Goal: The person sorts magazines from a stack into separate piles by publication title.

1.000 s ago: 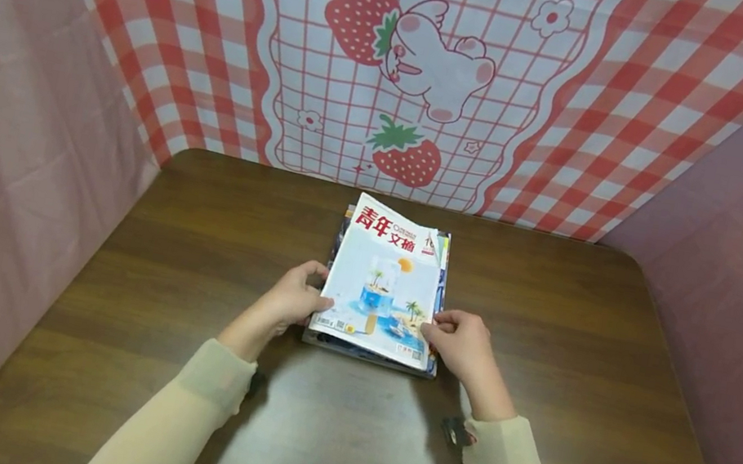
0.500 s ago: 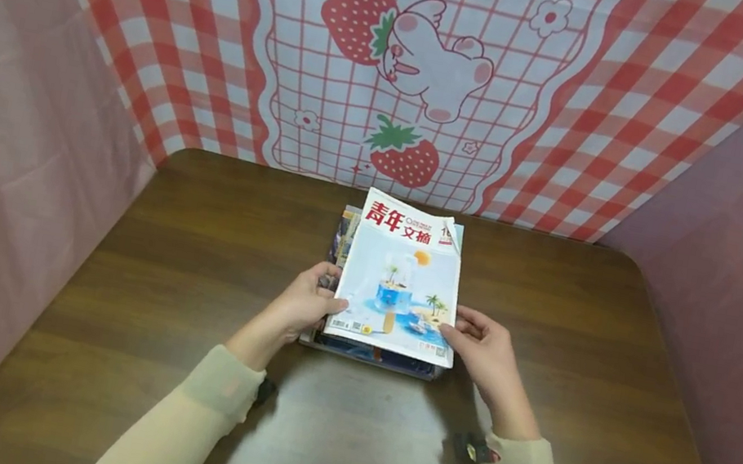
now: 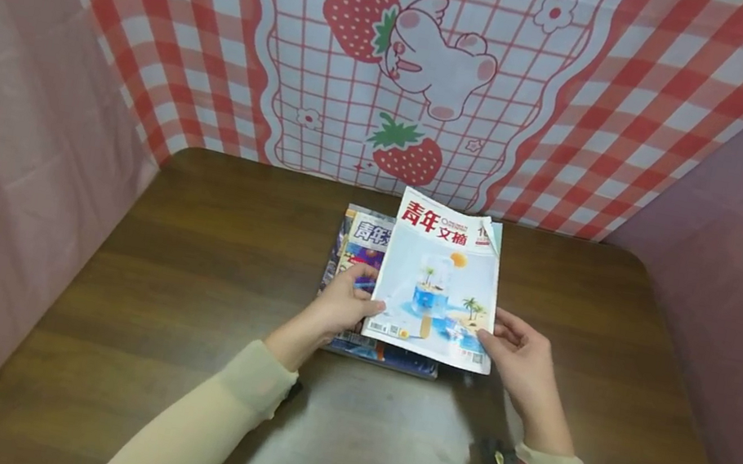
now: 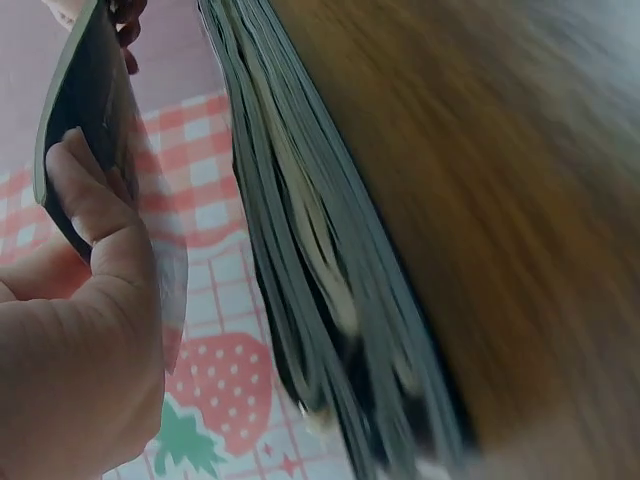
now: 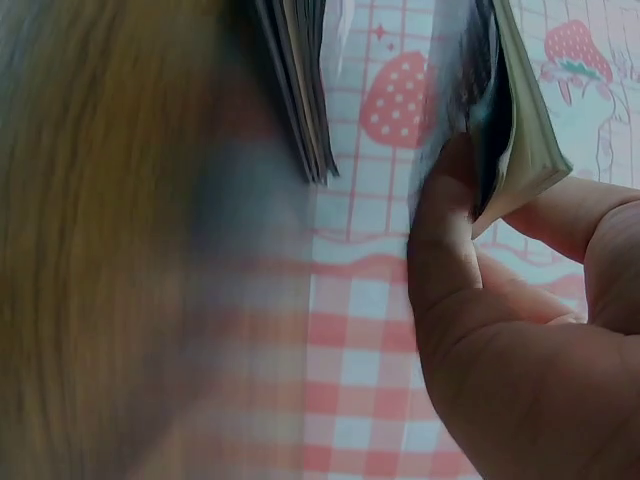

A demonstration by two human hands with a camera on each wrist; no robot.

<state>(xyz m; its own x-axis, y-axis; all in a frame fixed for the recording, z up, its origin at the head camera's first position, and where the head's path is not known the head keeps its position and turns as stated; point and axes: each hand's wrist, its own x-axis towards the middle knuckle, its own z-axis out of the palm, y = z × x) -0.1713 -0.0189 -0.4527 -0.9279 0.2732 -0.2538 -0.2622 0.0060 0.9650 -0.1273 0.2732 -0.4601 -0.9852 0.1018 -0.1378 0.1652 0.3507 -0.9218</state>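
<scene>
A pale blue and white magazine [image 3: 437, 285] with red title characters is lifted above a stack of magazines [image 3: 365, 233]. My left hand [image 3: 339, 305] pinches its left edge, thumb on the cover. On the opposite edge my right hand [image 3: 518, 362] pinches it the same way. Its upper right corner is curled. In the left wrist view the stack [image 4: 300, 220] shows its layered page edges, apart from the raised magazine [image 4: 90, 110] in the left hand [image 4: 90, 330]. The right wrist view has the right hand [image 5: 530, 310] pinching the magazine's corner [image 5: 525, 140].
The stack lies on a brown wooden table [image 3: 189, 250]. A red and white checked strawberry cloth [image 3: 408, 64] hangs at the table's back edge. Pink curtains [image 3: 4, 159] stand at both sides.
Both hands have lifted the top magazine off the stack and carried it to the right. Another magazine cover with a purple picture now shows beneath it on the left.
</scene>
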